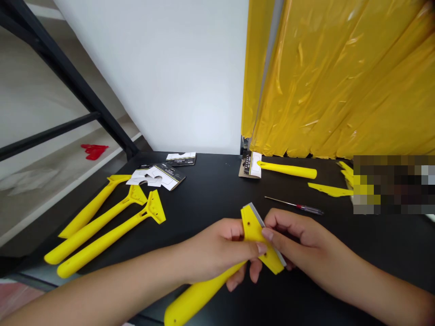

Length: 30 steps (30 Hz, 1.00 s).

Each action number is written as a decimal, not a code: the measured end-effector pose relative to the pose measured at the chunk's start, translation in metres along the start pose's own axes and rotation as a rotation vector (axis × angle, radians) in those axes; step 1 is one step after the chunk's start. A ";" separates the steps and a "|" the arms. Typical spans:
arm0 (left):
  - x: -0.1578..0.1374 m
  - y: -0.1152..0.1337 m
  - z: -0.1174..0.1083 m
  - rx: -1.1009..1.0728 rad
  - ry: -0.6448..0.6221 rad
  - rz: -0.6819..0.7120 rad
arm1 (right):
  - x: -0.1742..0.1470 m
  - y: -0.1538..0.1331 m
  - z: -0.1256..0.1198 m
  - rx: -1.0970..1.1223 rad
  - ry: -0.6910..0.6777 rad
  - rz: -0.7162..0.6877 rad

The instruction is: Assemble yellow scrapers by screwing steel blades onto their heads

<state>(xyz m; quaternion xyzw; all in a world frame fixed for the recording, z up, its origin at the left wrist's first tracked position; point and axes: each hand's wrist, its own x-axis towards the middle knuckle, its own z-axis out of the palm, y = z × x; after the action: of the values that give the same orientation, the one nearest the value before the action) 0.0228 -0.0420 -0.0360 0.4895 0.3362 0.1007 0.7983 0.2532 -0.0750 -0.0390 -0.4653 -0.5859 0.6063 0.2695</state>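
Note:
My left hand [227,249] is closed around the neck of a yellow scraper [200,296], its thumb pressed on the flat head. A thin grey blade [254,212] runs along the far right edge of that head. My right hand [292,235] pinches the blade edge between thumb and fingers. Small dark holes show in the head. Beyond my right hand lies a screwdriver [294,205] with a thin shaft and a red and clear handle. To the left of my left hand, several yellow scraper handles [108,233] lie side by side without visible blades.
Printed cards [173,174] lie at the back left of the black table [217,185]. Another card [251,165] stands under a scraper handle [288,170] at the back. Yellow head pieces [329,189] lie at right beside a blurred patch. Yellow plastic sheeting [340,77] hangs behind.

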 end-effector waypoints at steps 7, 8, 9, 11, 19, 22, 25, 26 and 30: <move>0.000 0.002 0.000 0.029 -0.012 0.000 | -0.001 -0.007 -0.008 -0.109 -0.048 -0.092; 0.000 0.003 0.000 0.035 -0.019 -0.005 | -0.001 -0.007 -0.009 -0.116 -0.061 -0.095; 0.000 0.003 -0.001 0.040 -0.025 -0.011 | -0.001 -0.006 -0.010 -0.121 -0.074 -0.096; 0.000 0.003 -0.002 0.051 -0.030 -0.017 | -0.002 -0.005 -0.012 -0.137 -0.091 -0.094; 0.000 0.004 -0.002 0.049 -0.036 -0.021 | -0.006 -0.009 -0.014 -0.151 -0.111 -0.064; 0.000 0.003 -0.002 0.028 -0.020 -0.009 | -0.003 -0.008 -0.008 -0.084 -0.083 -0.042; 0.000 0.003 -0.001 0.016 -0.003 0.001 | -0.001 -0.005 -0.003 -0.035 -0.051 -0.012; 0.000 0.004 -0.001 0.012 -0.003 0.004 | 0.000 -0.004 -0.002 -0.027 -0.040 -0.007; 0.000 0.005 -0.001 0.007 -0.011 -0.001 | 0.002 -0.002 -0.002 -0.002 -0.028 0.003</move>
<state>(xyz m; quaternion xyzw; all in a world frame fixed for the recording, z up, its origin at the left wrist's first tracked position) 0.0229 -0.0389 -0.0321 0.4927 0.3324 0.0963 0.7984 0.2536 -0.0717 -0.0374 -0.4580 -0.5895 0.6126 0.2598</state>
